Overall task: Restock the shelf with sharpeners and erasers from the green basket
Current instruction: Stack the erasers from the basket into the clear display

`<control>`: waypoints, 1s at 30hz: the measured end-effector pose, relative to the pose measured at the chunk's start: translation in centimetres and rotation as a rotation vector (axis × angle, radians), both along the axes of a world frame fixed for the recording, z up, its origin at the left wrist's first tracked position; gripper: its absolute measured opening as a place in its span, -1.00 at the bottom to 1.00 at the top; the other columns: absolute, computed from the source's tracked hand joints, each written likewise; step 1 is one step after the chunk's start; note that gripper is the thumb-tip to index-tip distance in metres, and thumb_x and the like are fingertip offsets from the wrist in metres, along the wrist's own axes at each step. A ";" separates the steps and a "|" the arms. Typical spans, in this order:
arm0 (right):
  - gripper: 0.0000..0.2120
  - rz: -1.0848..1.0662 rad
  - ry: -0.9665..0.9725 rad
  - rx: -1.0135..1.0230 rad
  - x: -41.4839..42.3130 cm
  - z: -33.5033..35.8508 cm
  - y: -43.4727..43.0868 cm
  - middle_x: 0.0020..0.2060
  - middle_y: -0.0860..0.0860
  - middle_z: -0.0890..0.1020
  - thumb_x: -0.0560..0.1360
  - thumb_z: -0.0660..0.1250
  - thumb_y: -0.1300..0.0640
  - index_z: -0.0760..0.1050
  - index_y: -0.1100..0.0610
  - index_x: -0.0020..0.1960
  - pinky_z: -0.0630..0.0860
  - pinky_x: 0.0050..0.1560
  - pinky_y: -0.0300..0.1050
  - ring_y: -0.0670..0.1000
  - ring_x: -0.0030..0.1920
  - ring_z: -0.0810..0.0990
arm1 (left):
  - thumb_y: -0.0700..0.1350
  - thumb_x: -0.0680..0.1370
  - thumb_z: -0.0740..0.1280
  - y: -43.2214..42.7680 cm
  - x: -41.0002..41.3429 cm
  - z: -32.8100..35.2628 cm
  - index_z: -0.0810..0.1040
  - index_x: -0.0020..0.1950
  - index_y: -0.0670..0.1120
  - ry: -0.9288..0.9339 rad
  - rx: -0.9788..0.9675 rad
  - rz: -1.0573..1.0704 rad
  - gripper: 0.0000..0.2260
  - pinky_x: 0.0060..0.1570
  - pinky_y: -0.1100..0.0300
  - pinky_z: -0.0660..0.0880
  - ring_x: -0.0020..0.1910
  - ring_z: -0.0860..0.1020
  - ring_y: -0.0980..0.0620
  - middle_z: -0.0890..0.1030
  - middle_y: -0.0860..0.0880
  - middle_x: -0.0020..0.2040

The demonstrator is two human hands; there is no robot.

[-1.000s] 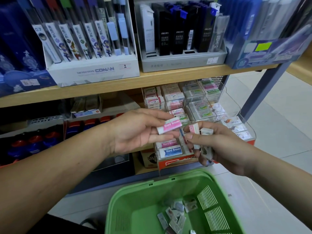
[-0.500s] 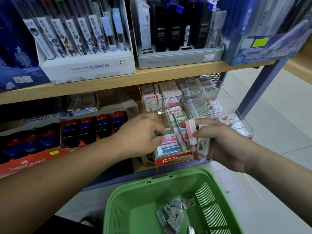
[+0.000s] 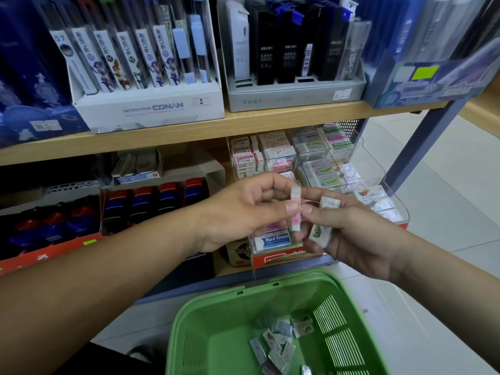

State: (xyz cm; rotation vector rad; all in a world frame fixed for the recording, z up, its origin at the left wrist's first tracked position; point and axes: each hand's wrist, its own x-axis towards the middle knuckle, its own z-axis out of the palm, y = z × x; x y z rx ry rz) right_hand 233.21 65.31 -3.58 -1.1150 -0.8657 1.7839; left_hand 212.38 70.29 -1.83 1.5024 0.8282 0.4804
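My left hand (image 3: 243, 212) and my right hand (image 3: 354, 234) meet in front of the lower shelf. Both pinch a pink-and-white eraser (image 3: 295, 209), held upright between their fingertips. More wrapped erasers (image 3: 323, 228) sit in my right hand's palm. Behind the hands stands a clear tiered eraser display (image 3: 305, 158) with several stacks, and a blue "Hard Eraser" (image 3: 273, 240) lies in its front row. The green basket (image 3: 221, 315) sits below, with several small wrapped erasers (image 3: 278, 345) on its floor.
The upper wooden shelf (image 3: 243, 123) carries a white "Detective Conan" lead box (image 3: 151, 104) and a grey tray of black lead cases (image 3: 295, 93). Red-and-blue items (image 3: 151, 201) fill a red box at the lower left. A blue shelf post (image 3: 422, 147) and tiled floor lie to the right.
My left hand left the pink "Hard Eraser" in the display's front rows, then came back to my right hand and took hold of the pink-and-white eraser there.
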 end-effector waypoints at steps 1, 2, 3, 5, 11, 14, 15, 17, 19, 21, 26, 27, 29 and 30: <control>-0.58 -0.021 -0.035 0.006 -0.1 -0.1 0.1 -0.09 0.34 0.59 0.53 0.40 0.27 0.50 0.27 0.38 0.47 -0.39 -0.10 0.15 -0.24 0.62 | -0.14 0.62 0.40 0.0 0.2 0.0 0.56 0.25 -0.12 0.015 0.037 0.032 -0.79 -0.34 0.33 0.45 -0.20 0.61 0.13 0.69 -0.04 -0.01; -0.59 -0.043 -0.079 0.016 -0.2 -0.2 0.1 -0.11 0.34 0.61 0.53 0.41 0.24 0.51 0.28 0.36 0.46 -0.40 -0.10 0.14 -0.25 0.63 | -0.13 0.62 0.40 0.0 0.3 0.1 0.55 0.22 -0.14 0.040 0.086 0.061 -0.81 -0.34 0.35 0.48 -0.23 0.63 0.12 0.70 -0.05 -0.06; -0.60 -0.068 -0.119 0.028 -0.2 -0.2 0.2 -0.12 0.32 0.62 0.52 0.42 0.21 0.52 0.29 0.33 0.44 -0.40 -0.10 0.13 -0.27 0.62 | -0.11 0.62 0.40 0.2 0.4 0.1 0.54 0.20 -0.13 0.069 0.137 0.078 -0.81 -0.31 0.32 0.52 -0.23 0.66 0.07 0.70 -0.07 -0.09; -0.64 -0.121 -0.153 0.041 -0.1 -0.2 0.3 -0.16 0.25 0.64 0.52 0.44 0.17 0.55 0.30 0.26 0.39 -0.43 -0.12 0.10 -0.34 0.57 | -0.06 0.62 0.42 0.4 0.3 0.1 0.52 0.18 -0.07 0.144 0.217 0.088 -0.81 -0.29 0.16 0.59 -0.23 0.70 -0.05 0.68 -0.11 -0.06; -0.68 -0.075 -0.050 0.000 0.2 0.3 0.4 -0.24 0.20 0.57 0.40 0.49 0.29 0.58 0.20 0.14 0.39 -0.38 -0.10 0.11 -0.33 0.50 | -0.24 0.64 0.37 1.2 -0.7 -0.3 0.61 0.31 0.02 0.224 0.264 0.097 -0.72 -0.18 0.12 0.65 -0.15 0.71 0.01 0.64 -0.04 0.11; -0.49 -0.065 0.022 -0.055 0.8 0.5 0.4 -0.17 0.20 0.58 0.27 0.38 0.39 0.55 0.23 0.22 0.48 -0.30 -0.05 0.13 -0.28 0.53 | -0.35 0.66 0.28 1.4 -1.2 0.0 0.58 0.40 0.00 0.247 0.190 0.097 -0.62 -0.05 0.18 0.66 -0.04 0.72 0.01 0.64 0.02 0.17; -0.48 -0.069 0.033 -0.061 0.9 0.5 0.4 -0.14 0.21 0.58 0.28 0.33 0.40 0.55 0.25 0.24 0.50 -0.29 -0.03 0.14 -0.27 0.54 | -0.36 0.66 0.27 1.4 -1.3 0.1 0.57 0.41 -0.02 0.253 0.178 0.102 -0.61 -0.05 0.20 0.66 -0.03 0.73 0.02 0.64 0.02 0.18; -0.51 -0.068 0.038 -0.055 0.9 0.4 0.4 -0.13 0.21 0.58 0.37 0.23 0.46 0.54 0.27 0.27 0.50 -0.28 -0.02 0.15 -0.26 0.55 | -0.36 0.67 0.27 1.4 -1.4 0.4 0.57 0.40 -0.04 0.256 0.179 0.116 -0.63 -0.04 0.21 0.67 -0.03 0.73 0.03 0.65 0.02 0.16; -0.55 -0.055 0.026 -0.044 0.9 0.3 0.5 -0.10 0.22 0.63 0.48 0.19 0.51 0.52 0.26 0.31 0.54 -0.24 0.01 0.17 -0.23 0.60 | -0.35 0.66 0.29 1.5 -1.5 0.6 0.59 0.36 -0.05 0.241 0.162 0.136 -0.66 -0.01 0.17 0.68 -0.02 0.74 0.01 0.67 -0.01 0.14; -0.59 -0.064 0.016 -0.041 0.8 0.2 0.5 0.00 0.21 0.71 0.55 0.19 0.51 0.51 0.22 0.32 0.65 -0.23 0.03 0.20 -0.14 0.69 | -0.35 0.63 0.34 1.5 -1.6 0.7 0.62 0.28 -0.07 0.210 0.129 0.164 -0.72 0.01 0.14 0.68 -0.02 0.74 -0.02 0.68 -0.08 0.12; -0.66 -0.180 -0.047 -0.001 2.0 0.6 0.6 0.12 0.19 0.73 0.61 0.19 0.48 0.47 0.26 0.33 0.72 -0.09 0.06 0.21 0.11 0.74 | -0.32 0.57 0.44 1.8 -1.3 1.0 0.63 0.13 -0.14 0.201 0.122 0.222 -0.83 -0.07 0.18 0.69 -0.07 0.75 -0.01 0.69 -0.17 0.04; -0.68 -0.228 -0.095 0.026 2.5 0.7 0.5 0.12 0.20 0.73 0.62 0.20 0.48 0.48 0.27 0.32 0.73 -0.10 0.07 0.21 0.11 0.74 | -0.31 0.57 0.45 1.9 -1.1 1.0 0.63 0.12 -0.13 0.210 0.130 0.228 -0.84 -0.08 0.17 0.69 -0.09 0.74 -0.01 0.70 -0.16 0.02; -0.73 -0.331 -0.247 0.094 3.7 0.8 0.3 0.08 0.22 0.74 0.64 0.22 0.46 0.52 0.26 0.28 0.69 -0.09 0.07 0.20 0.08 0.75 | -0.29 0.58 0.45 2.1 -0.4 0.9 0.63 0.11 -0.09 0.260 0.186 0.226 -0.85 -0.16 0.20 0.68 -0.12 0.73 0.01 0.71 -0.13 -0.04; -0.75 -0.387 -0.302 0.109 4.3 0.7 0.3 0.05 0.21 0.74 0.64 0.24 0.44 0.54 0.24 0.25 0.69 -0.07 0.07 0.19 0.05 0.76 | -0.27 0.58 0.45 2.2 0.1 0.9 0.63 0.10 -0.07 0.287 0.221 0.221 -0.85 -0.20 0.21 0.67 -0.13 0.72 0.01 0.70 -0.10 -0.05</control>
